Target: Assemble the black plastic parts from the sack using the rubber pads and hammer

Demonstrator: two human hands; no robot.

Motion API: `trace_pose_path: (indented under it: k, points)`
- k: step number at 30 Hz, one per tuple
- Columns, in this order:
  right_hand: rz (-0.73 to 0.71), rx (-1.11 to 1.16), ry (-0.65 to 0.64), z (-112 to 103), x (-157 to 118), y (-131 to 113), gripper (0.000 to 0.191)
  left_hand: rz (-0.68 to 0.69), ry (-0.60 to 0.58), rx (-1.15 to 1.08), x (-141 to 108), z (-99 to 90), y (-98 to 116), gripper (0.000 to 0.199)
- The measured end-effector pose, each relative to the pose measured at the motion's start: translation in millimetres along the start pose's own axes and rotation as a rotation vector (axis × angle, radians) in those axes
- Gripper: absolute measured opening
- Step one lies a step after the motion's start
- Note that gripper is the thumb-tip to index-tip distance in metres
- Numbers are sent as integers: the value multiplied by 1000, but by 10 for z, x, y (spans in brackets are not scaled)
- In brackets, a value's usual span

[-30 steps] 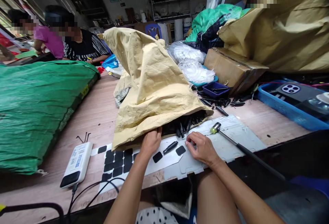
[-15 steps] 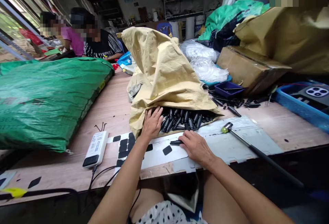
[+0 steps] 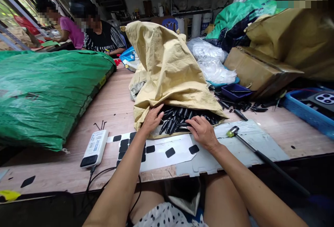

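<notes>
A yellow woven sack (image 3: 169, 70) lies with its mouth toward me, and many slim black tube-shaped parts (image 3: 172, 121) spill from it. My left hand (image 3: 151, 120) rests at the left side of the mouth, fingers stretched out and apart against the sack's edge. At the front of the pile, my right hand (image 3: 203, 132) has its thumb and fingers closed around the end of one black part (image 3: 182, 125). Below the hands is a white sheet (image 3: 180, 150) carrying black rounded-square stickers (image 3: 170, 152). A hammer (image 3: 250, 147) with a dark handle lies to the right on grey card.
A big green sack (image 3: 52, 95) fills the left side, near a white power bank (image 3: 95, 148) with a cable. To the right are a purple tray (image 3: 236, 92), a cardboard box (image 3: 261, 69) and a blue basket (image 3: 308, 110). Two people (image 3: 101, 34) sit at the far left.
My right hand has moved up from the white sheet to the pile, uncovering a black sticker. My left hand has shifted slightly at the sack's mouth. The view has turned a little.
</notes>
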State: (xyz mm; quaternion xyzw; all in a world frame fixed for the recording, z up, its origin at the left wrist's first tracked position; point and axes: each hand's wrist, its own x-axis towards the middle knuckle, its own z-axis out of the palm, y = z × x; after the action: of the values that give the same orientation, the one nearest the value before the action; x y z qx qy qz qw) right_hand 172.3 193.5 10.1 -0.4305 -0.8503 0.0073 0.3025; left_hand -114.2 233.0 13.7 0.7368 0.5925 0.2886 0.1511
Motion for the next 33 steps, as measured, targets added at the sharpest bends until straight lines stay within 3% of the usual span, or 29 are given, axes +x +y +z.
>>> trace_pose_path:
  k: [4, 7, 10, 13, 16, 19, 22, 24, 27, 30, 33]
  points:
    - [16, 26, 1, -81, -220, -288, 26, 37, 212, -80, -516, -29, 514, 44]
    - [6, 40, -110, -46, -404, -541, 20, 243, 17, -113, -968, 154, 811, 38]
    - [29, 69, -156, -84, -545, -598, 21, 206, -83, -65, -1240, 379, 879, 33]
    - [102, 49, -54, -339, -731, -293, 29, 112, -74, -55, -1286, 477, 826, 21]
    - [355, -221, 69, -666, -1031, 307, 35, 61, -77, -100, -1237, 450, 792, 25]
    - [611, -463, -7, -849, -1346, 857, 41, 1, -72, -129, -1202, 422, 803, 22]
    - [625, -452, -85, -895, -1496, 1025, 33, -42, -93, -115, -1194, 432, 828, 18]
    - [627, -392, -9, -899, -1470, 883, 32, -69, -115, -111, -1189, 443, 843, 18]
    - [656, -124, 157, -878, -1318, 393, 31, -115, -142, -114, -1173, 452, 858, 17]
    - [597, 239, 93, -771, -1159, -191, 31, -138, -140, -119, -1165, 458, 858, 17]
    - [486, 344, -5, -577, -1058, -626, 36, -122, -132, -137, -1170, 459, 843, 18]
